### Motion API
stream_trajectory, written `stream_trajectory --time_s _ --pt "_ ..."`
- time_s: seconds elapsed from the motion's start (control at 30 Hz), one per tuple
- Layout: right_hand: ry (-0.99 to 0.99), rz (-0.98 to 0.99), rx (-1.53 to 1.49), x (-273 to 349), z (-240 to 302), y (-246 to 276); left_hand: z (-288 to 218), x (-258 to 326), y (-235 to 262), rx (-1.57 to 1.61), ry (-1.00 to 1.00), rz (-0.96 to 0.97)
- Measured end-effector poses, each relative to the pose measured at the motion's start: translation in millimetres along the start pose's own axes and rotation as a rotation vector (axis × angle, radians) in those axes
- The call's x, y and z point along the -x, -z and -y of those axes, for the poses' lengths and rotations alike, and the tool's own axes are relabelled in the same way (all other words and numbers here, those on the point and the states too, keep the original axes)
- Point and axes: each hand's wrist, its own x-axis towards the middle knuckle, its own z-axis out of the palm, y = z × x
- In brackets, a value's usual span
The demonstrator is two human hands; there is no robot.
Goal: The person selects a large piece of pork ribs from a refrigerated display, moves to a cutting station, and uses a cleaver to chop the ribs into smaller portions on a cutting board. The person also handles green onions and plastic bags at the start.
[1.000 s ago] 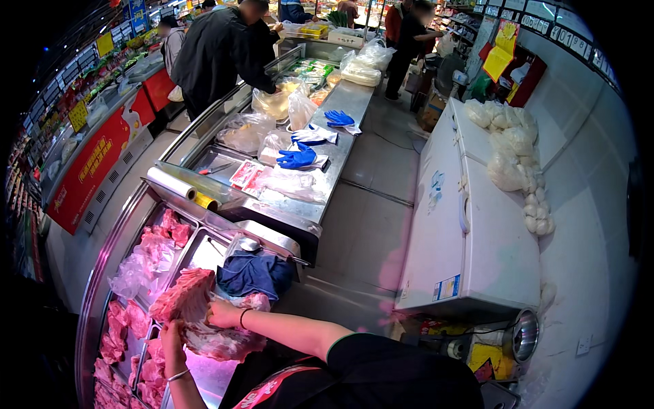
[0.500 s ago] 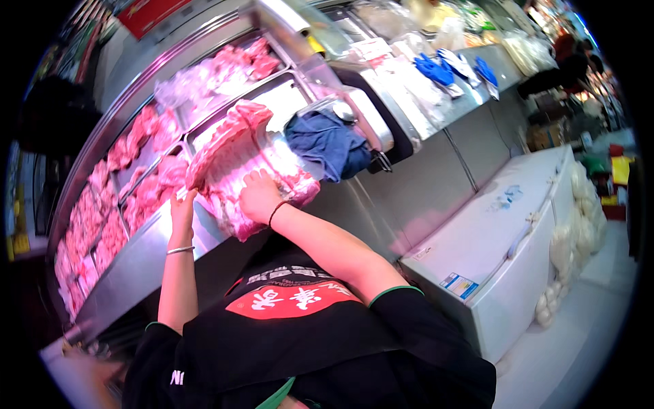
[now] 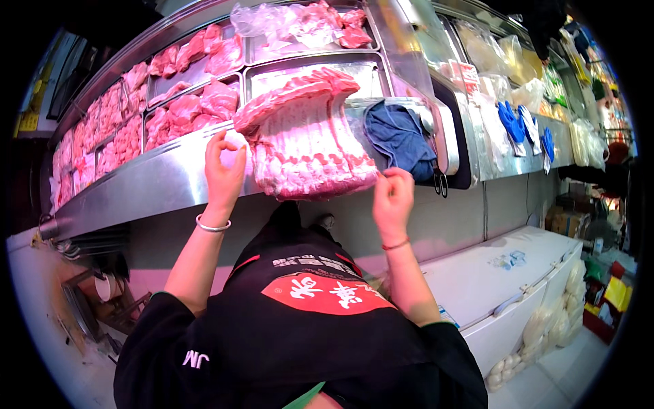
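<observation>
A large slab of raw ribs (image 3: 306, 129) lies bone side up, partly on a steel tray and over the counter's near edge. At its left end, my left hand (image 3: 223, 167) is closed, thumb and fingers curled around a pale patch I cannot make out. My right hand (image 3: 394, 201) is closed in a pinch at the slab's lower right corner, its fingertips against the meat's edge. Just beyond that hand, a crumpled dark blue cloth (image 3: 400, 136) sits against a scale-like device (image 3: 446, 136) with a pale rim.
Steel trays of cut raw meat (image 3: 180, 119) line the counter to the left and back. Blue and white gloves (image 3: 511, 123) hang over the counter's edge at right. Below stands a white chest freezer (image 3: 490, 279), with net bags of pale bulbs (image 3: 545, 334) beside it.
My right hand has left the middle of the slab and is now at its right corner. My left hand stays by the left end. The view has turned and shifted.
</observation>
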Motion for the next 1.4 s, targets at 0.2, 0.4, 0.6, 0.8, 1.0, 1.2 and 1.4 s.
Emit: stream_trajectory --time_s 0.2,0.4,0.6,0.8,1.0,1.2,1.4 --pt "-0.355 0.001 0.020 43 -48 24 -13 -89 -26 -0.315 -0.263 0.292" --pt "-0.865 0.026 -0.313 51 -39 -24 31 -190 -69 -0.520 -0.079 0.889" --pt "-1.164 -0.007 -0.549 38 -19 -51 54 -217 -83 -0.331 0.051 1.100" --pt "-1.185 -0.025 -0.874 25 -33 -58 36 -214 -85 -0.466 0.009 1.070" --pt "-1.108 0.141 -1.102 42 -40 -62 13 -173 -50 -0.464 -0.129 0.738" --pt "-1.012 0.333 -1.035 74 -24 -42 -51 -83 43 -0.422 -0.219 0.380" --pt "-0.806 0.778 -1.002 92 25 -44 -89 34 179 -0.514 -0.190 -0.070"
